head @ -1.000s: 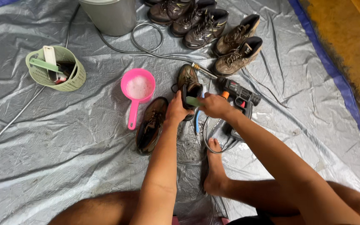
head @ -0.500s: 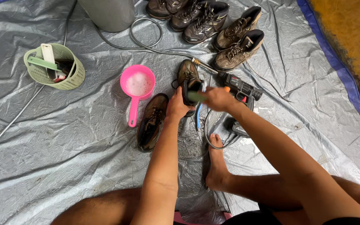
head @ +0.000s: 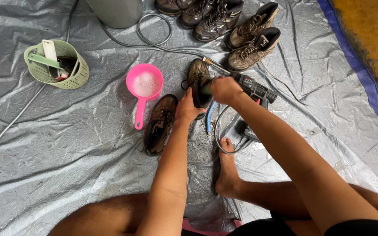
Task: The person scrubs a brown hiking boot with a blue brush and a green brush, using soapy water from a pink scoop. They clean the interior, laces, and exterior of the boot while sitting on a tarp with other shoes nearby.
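Grey plastic sheeting (head: 66, 153), creased and wet-looking, covers the ground across the whole head view. At far left on it stands a pale green perforated basket (head: 55, 65) holding a green-handled brush and other small items that cannot be made out. To its right lies a pink scoop (head: 144, 85) with foamy liquid in its bowl, handle pointing toward the person. Just beside the handle a dark brown shoe (head: 159, 124) lies flat on the sheeting, toe toward the person, untouched.

The left hand (head: 188, 109) is closed around the near end of a second brown shoe (head: 199, 78) — fingers wrapped on its heel area, holding it raised at a tilt above the sheeting, near centre frame. The right hand (head: 225, 89) is curled shut against the same shoe from the right side; it appears to grip a small object there, but what it is cannot be told.

Right of the hands a black-and-red power tool (head: 255, 89) lies on the sheeting, cable looping past the person's bare foot (head: 228, 175). Above, a row of laced boots (head: 241, 32) stands beside a grey bucket (head: 117, 11) and a coiled hose (head: 154, 30). A blue border (head: 364, 83) edges the sheeting at far right.
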